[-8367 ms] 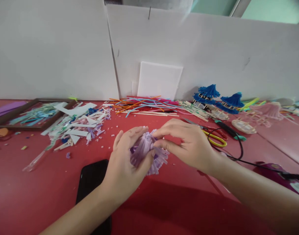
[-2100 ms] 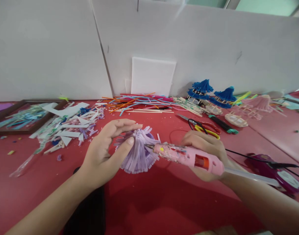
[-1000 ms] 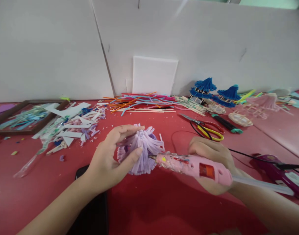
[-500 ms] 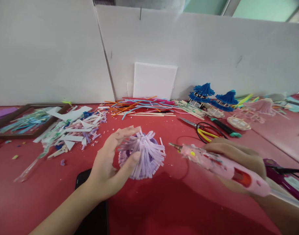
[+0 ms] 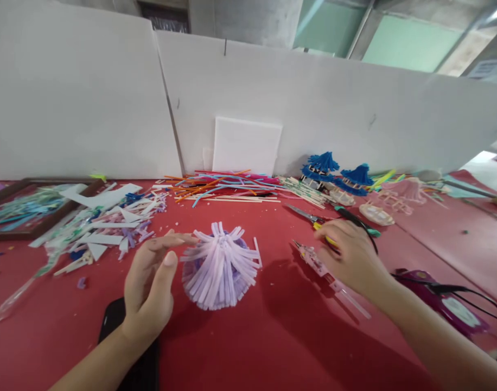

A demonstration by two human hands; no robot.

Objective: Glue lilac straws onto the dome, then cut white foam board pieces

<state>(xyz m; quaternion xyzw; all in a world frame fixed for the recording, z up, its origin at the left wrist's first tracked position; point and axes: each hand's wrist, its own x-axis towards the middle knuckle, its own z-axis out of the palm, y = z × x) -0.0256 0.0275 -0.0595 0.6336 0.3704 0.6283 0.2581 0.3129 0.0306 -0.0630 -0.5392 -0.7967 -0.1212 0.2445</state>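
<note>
A lilac cone-shaped roof of pipe cleaners (image 5: 222,271) stands on the red tabletop. My left hand (image 5: 153,282) is just left of it, thumb and fingers apart, the index fingertip by its upper edge; whether they touch I cannot tell. A pink glue gun (image 5: 316,263) lies on the table, partly covered by my right hand (image 5: 348,252). That hand is over the yellow-handled scissors (image 5: 303,213), its thumb and fingers spread around the handle, which still rests on the table. A firm hold is not visible.
Behind lie loose pipe cleaners (image 5: 228,184) and blue-roofed models (image 5: 322,165). Paper scraps (image 5: 106,225) and a brown frame (image 5: 24,233) are at left. A black phone (image 5: 140,358) lies under my left forearm, and a purple corded device (image 5: 447,304) at right.
My right hand has let go of the glue gun, now lying on the table, and moved to the scissors' handle. My left hand has drawn back leftward from the lilac roof.
</note>
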